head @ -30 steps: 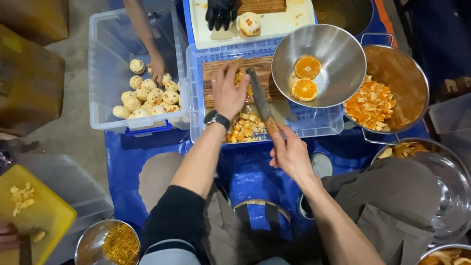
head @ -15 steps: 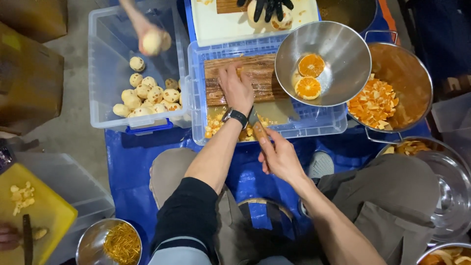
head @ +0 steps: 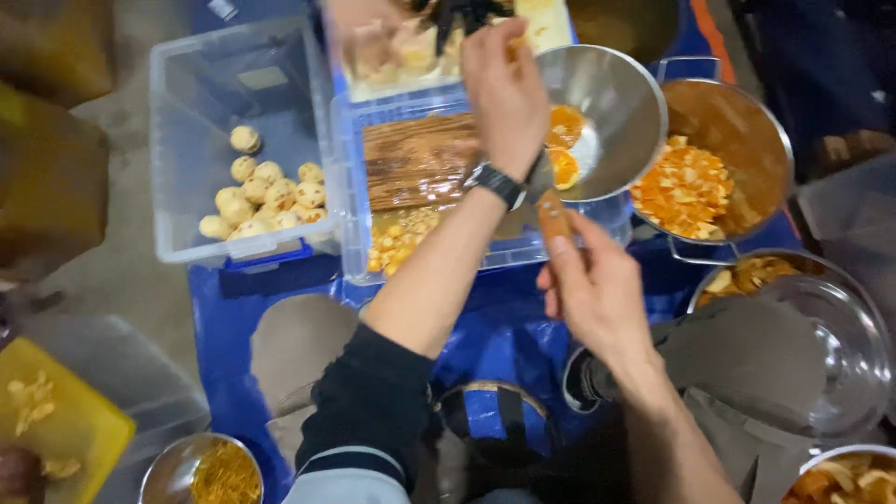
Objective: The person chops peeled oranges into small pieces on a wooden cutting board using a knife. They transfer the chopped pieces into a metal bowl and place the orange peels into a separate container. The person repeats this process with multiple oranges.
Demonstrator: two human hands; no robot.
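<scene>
Fingers of my right hand (head: 597, 289) are closed around the brown handle of a knife (head: 553, 217), and the blade points up and away from me, mostly hidden behind my left wrist. My left hand (head: 504, 89) is stretched out far, over the edge of the shiny metal bowl (head: 635, 103), with the back of it toward me, so I cannot tell if those fingers are open or holding something. Two orange halves (head: 565, 149) lie in that bowl, just beside my left hand. The wooden cutting board (head: 415, 159) sits on top of a clear bin (head: 359, 252), and small yellow peel bits (head: 397, 238) lie in the bin under it. To the left is another clear bin with pale round peeled fruits (head: 261, 196). To the right is a big pot full of cut orange pieces (head: 686, 187). Someone else's hand in a dark glove (head: 467, 14) works at a white board past mine. I think I am at the step of getting the next fruit to cut. Next, I think the fruit must go flat on the wooden board, and my knife must stay low and away from my left wrist, because they are very close.
</scene>
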